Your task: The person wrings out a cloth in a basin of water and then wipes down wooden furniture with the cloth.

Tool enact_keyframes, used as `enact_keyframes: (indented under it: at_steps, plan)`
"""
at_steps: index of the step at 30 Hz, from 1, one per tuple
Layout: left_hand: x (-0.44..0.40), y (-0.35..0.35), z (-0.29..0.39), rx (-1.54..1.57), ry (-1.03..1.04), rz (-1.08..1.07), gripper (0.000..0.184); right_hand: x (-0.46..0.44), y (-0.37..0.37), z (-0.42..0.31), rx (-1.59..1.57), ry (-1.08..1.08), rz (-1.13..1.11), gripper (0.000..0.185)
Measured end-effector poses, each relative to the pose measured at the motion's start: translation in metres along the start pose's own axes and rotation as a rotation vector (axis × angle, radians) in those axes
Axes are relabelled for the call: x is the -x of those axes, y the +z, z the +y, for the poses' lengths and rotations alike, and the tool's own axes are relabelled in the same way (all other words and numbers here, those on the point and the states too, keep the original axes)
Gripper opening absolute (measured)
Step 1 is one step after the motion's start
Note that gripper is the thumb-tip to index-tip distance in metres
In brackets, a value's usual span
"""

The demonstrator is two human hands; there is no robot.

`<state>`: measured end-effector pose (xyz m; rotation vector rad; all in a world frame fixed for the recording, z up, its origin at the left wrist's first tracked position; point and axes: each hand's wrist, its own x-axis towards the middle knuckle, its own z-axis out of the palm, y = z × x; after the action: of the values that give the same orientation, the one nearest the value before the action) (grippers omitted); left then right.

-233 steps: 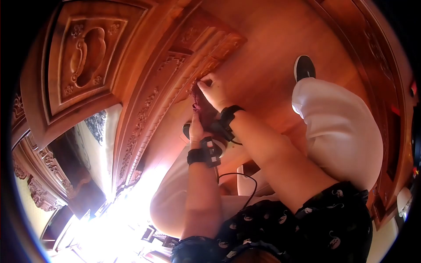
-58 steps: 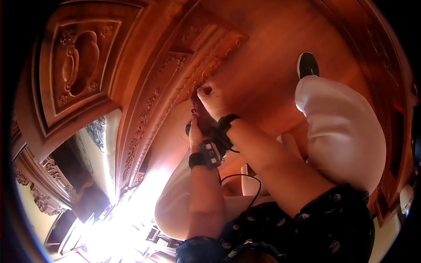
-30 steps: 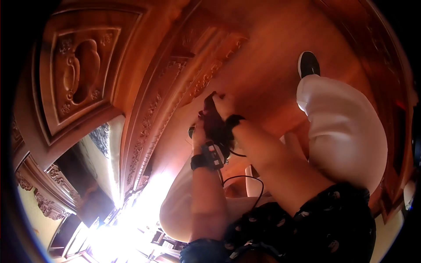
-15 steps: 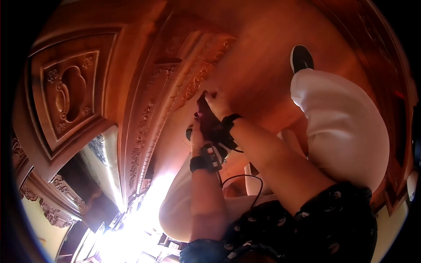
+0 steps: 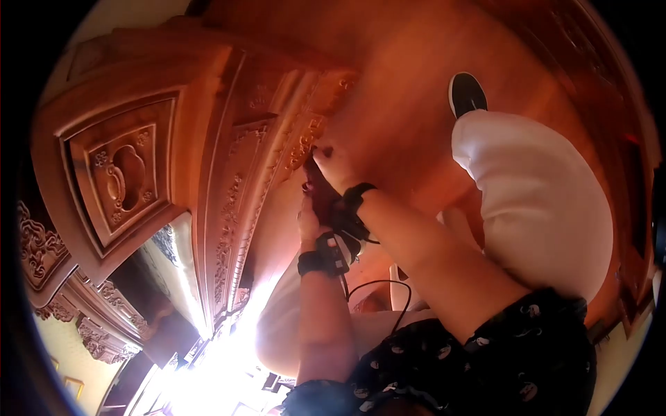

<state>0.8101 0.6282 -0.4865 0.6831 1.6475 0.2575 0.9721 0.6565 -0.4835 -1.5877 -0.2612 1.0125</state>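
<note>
A dark, limp piece that looks like a cloth [image 5: 323,197] stretches between my two hands. My right hand [image 5: 334,168] is closed on its upper end, close beside the gilded carved trim [image 5: 305,142] of a wooden cabinet. Lower down, my left hand [image 5: 308,220] is closed around the cloth's near side; its fingers are partly hidden. Whether the cloth touches the carving I cannot tell. Black straps circle both wrists, and a small dark device [image 5: 334,254] sits on the left one.
A carved door panel [image 5: 125,177] fills the left. My bent knee in pale trousers [image 5: 541,201] and a dark shoe [image 5: 467,95] are at the right on the reddish-brown floor [image 5: 409,90]. A black cable [image 5: 381,279] loops below my hands. Glare washes out the lower left.
The view has shifted, so the cabinet sits slightly further right and lower. My hands, still on the cloth, are a little nearer the carved trim.
</note>
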Motion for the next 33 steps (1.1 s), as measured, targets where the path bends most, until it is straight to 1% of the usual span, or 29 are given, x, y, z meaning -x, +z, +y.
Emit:
enact_keyframes:
  at_steps: [1, 2, 4, 5, 6, 8, 9, 10, 11, 12, 13, 14, 16, 17, 18, 20, 21, 22, 24, 25, 26, 27, 28, 29, 30, 32, 33]
  plan:
    - [0.034, 0.031, 0.033, 0.311, -0.042, -0.052, 0.047, -0.002, 0.0, -0.015, -0.009, -0.026, 0.023, 0.011]
    - [0.044, 0.045, 0.048, 0.303, -0.04, -0.053, 0.047, -0.007, 0.004, -0.022, -0.015, -0.025, 0.028, 0.011]
    - [0.052, 0.063, 0.069, 0.535, 0.004, -0.058, 0.046, -0.02, 0.013, -0.028, -0.123, -0.19, 0.095, 0.011]
    - [0.054, 0.066, 0.082, 0.473, -0.009, -0.085, 0.044, -0.023, 0.014, -0.027, -0.092, -0.262, 0.151, 0.011]
    - [0.038, 0.051, 0.073, 0.47, -0.003, -0.088, 0.044, -0.024, 0.012, -0.028, -0.096, -0.266, 0.153, 0.011]
    - [-0.016, 0.011, 0.039, -0.304, 0.262, -0.015, 0.041, -0.027, 0.003, -0.033, -0.049, -0.004, -0.006, 0.011]
    - [-0.021, 0.006, 0.036, -0.306, 0.303, -0.006, 0.038, -0.03, -0.003, -0.039, 0.014, 0.082, -0.074, 0.013]
    - [0.001, 0.026, 0.059, -0.316, 0.317, -0.011, 0.038, -0.035, -0.006, -0.041, 0.002, 0.074, -0.065, 0.013]
    - [0.047, 0.057, 0.094, -0.007, 0.181, -0.028, 0.036, -0.034, -0.005, -0.035, -0.11, 0.075, -0.025, 0.016]
    - [0.075, 0.075, 0.112, 0.301, 0.04, -0.043, 0.035, -0.032, -0.007, -0.034, -0.22, 0.078, 0.015, 0.02]
    - [0.06, 0.055, 0.102, 0.22, 0.087, -0.131, 0.032, -0.032, -0.016, -0.032, -0.309, 0.181, -0.168, 0.032]
    - [0.066, 0.06, 0.108, 0.219, 0.087, -0.126, 0.032, -0.027, -0.025, -0.039, -0.312, 0.184, -0.17, 0.032]
    - [0.077, 0.071, 0.123, -0.096, 0.194, 0.013, 0.034, -0.014, -0.041, -0.053, -0.178, 0.141, -0.468, 0.06]
    - [0.072, 0.073, 0.123, 0.106, 0.144, -0.068, 0.037, -0.015, -0.045, -0.051, -0.17, 0.174, -0.644, 0.079]
    - [0.073, 0.072, 0.125, 0.101, 0.144, -0.064, 0.037, -0.017, -0.055, -0.057, -0.176, 0.176, -0.645, 0.079]
    - [0.082, 0.073, 0.134, 0.238, 0.098, -0.155, 0.038, -0.023, -0.074, -0.071, -0.229, 0.219, -0.864, 0.079]
    - [0.093, 0.075, 0.14, 0.177, 0.007, -0.091, 0.037, -0.028, -0.076, -0.076, -0.22, 0.289, -0.892, 0.072]
    - [0.106, 0.076, 0.144, 0.176, 0.002, -0.083, 0.037, -0.034, -0.073, -0.072, -0.224, 0.297, -0.897, 0.072]
    - [0.142, 0.086, 0.158, -0.318, 0.264, -0.017, 0.036, -0.044, -0.062, -0.053, -0.54, 0.193, -0.573, 0.063]
    - [0.16, 0.084, 0.168, -0.316, 0.255, -0.009, 0.036, -0.047, -0.067, -0.067, -0.633, 0.194, -0.444, 0.062]
    - [0.179, 0.078, 0.181, -0.479, 0.385, -0.002, 0.035, -0.051, -0.072, -0.085, -0.725, 0.193, -0.307, 0.061]
    - [0.194, 0.073, 0.191, -0.642, 0.522, 0.001, 0.035, -0.058, -0.073, -0.088, -0.721, 0.071, -0.221, 0.062]
    - [0.209, 0.07, 0.198, -0.625, 0.601, 0.063, 0.032, -0.067, -0.073, -0.088, -0.715, -0.054, -0.133, 0.062]
    - [0.22, 0.064, 0.2, -0.605, 0.679, 0.125, 0.031, -0.08, -0.068, -0.078, -0.386, -0.21, 0.03, 0.066]
    - [0.224, 0.055, 0.199, -0.603, 0.68, 0.12, 0.031, -0.079, -0.063, -0.078, -0.382, -0.213, 0.034, 0.066]
    - [0.227, 0.038, 0.195, -0.607, 0.904, 0.488, 0.033, -0.074, -0.043, -0.076, -0.239, -0.264, 0.157, 0.069]
    - [0.224, 0.032, 0.194, -0.601, 0.897, 0.486, 0.033, -0.067, -0.032, -0.076, -0.2, -0.273, 0.194, 0.073]
